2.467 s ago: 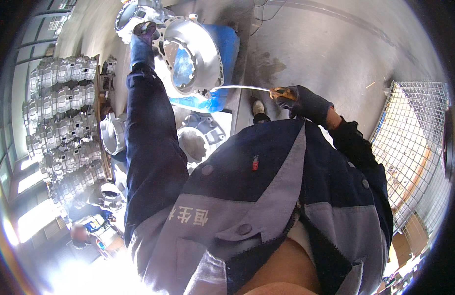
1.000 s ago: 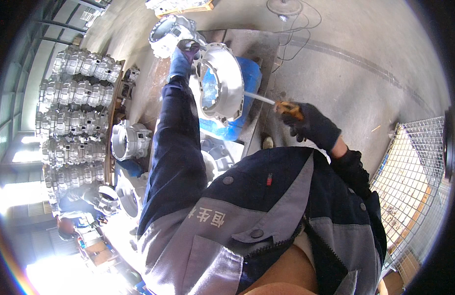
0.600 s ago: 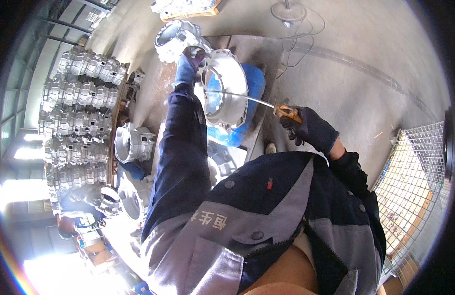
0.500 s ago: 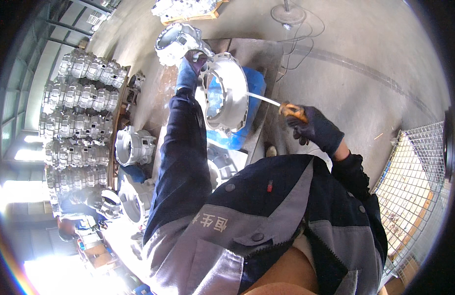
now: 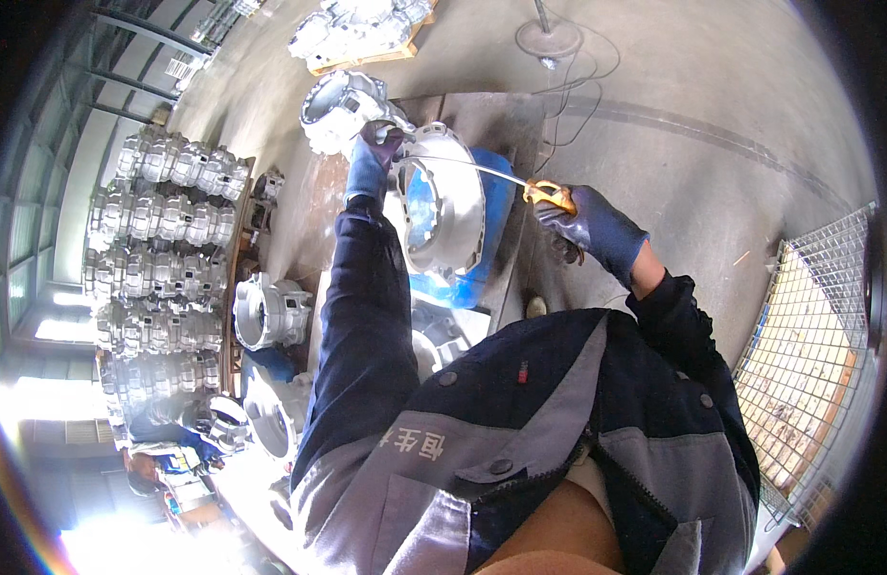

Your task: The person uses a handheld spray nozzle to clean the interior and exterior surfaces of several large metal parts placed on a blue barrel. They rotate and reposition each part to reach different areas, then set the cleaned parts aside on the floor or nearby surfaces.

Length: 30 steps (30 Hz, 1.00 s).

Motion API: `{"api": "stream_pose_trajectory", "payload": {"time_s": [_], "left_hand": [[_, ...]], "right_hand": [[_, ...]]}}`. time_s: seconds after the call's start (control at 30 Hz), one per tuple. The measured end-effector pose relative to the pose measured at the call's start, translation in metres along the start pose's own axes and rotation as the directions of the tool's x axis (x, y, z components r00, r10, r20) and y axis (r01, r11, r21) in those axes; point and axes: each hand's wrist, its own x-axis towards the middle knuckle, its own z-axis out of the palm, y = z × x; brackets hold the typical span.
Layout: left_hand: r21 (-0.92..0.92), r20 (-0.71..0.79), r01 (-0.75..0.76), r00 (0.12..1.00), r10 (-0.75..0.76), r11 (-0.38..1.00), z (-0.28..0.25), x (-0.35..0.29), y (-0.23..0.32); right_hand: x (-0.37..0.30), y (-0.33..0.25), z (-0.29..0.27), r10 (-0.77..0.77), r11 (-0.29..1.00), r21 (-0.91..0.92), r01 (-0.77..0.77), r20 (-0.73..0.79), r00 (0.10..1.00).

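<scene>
My gloved left hand (image 5: 370,165) is closed on the upper left edge of a large ring-shaped metal casting (image 5: 468,206). The casting stands on a blue pad (image 5: 463,289) on a dark workbench (image 5: 467,107). My gloved right hand (image 5: 597,232) grips the yellow-orange handle of a long, thin metal tool (image 5: 551,195), possibly a file. Its shaft points left across the casting's upper part, and the tip reaches near my left hand. Just beyond that hand sits another silver housing (image 5: 346,107). A further casting (image 5: 442,335) is partly hidden by my jacket.
Rows of stacked metal housings (image 5: 166,216) stand at the left, with a single housing (image 5: 269,311) nearer. A person (image 5: 161,455) is at the lower left. At the right is a wire mesh cage (image 5: 807,355). A round stand base (image 5: 549,38) and cable (image 5: 568,96) lie beyond the bench.
My right hand has moved left with the tool, and its shaft now extends farther across the casting. My left hand stays at the casting's edge. The whole view has shifted slightly.
</scene>
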Motion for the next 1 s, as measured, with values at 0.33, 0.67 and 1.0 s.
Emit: {"api": "stream_pose_trajectory", "payload": {"time_s": [0.33,0.67,1.0], "left_hand": [[0.16,-0.044,-0.061,0.997,0.069,0.985,0.005,-0.007,0.01],[0.12,-0.02,0.022,1.0,-0.02,0.993,0.002,-0.003,0.009],[-0.046,-0.074,0.036,0.996,-0.04,0.998,0.005,-0.003,0.005]], "right_hand": [[0.0,-0.008,-0.005,0.247,0.939,0.191,-0.286,0.205,0.947],[0.0,-0.017,-0.006,0.383,0.768,0.431,-0.474,0.285,0.879],[-0.001,-0.01,-0.001,0.257,0.934,0.221,-0.28,0.128,0.958]]}}
